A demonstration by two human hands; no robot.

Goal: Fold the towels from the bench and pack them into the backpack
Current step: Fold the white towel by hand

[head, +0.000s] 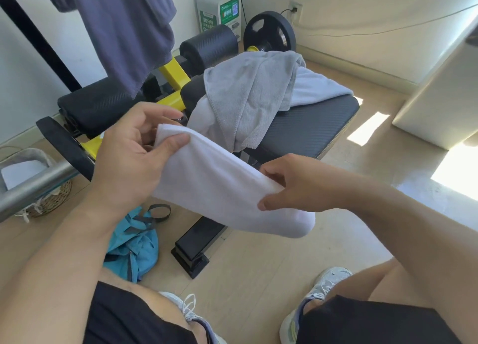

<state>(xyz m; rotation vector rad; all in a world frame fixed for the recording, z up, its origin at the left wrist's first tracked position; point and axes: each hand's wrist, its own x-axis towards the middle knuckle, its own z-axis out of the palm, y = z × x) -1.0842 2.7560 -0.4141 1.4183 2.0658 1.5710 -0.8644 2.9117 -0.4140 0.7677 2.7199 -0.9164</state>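
A white towel (214, 186), folded into a long band, hangs in the air in front of the bench. My left hand (132, 149) pinches its upper left end with the thumb on top. My right hand (292, 183) grips the lower right part, and the towel's end droops below it. A grey towel (248, 95) lies crumpled over the far end of the black bench (310, 129), with another pale towel (313, 87) beneath it. The blue backpack (134, 242) lies slumped on the floor under my left forearm, partly hidden.
A dark blue cloth (129, 28) hangs from a black frame at top left. Yellow bench supports, black roller pads (209, 46) and weight plates (269, 30) stand behind. A woven basket (33, 183) sits at the left. A white block (439, 92) stands at the right. My feet in pale shoes are below.
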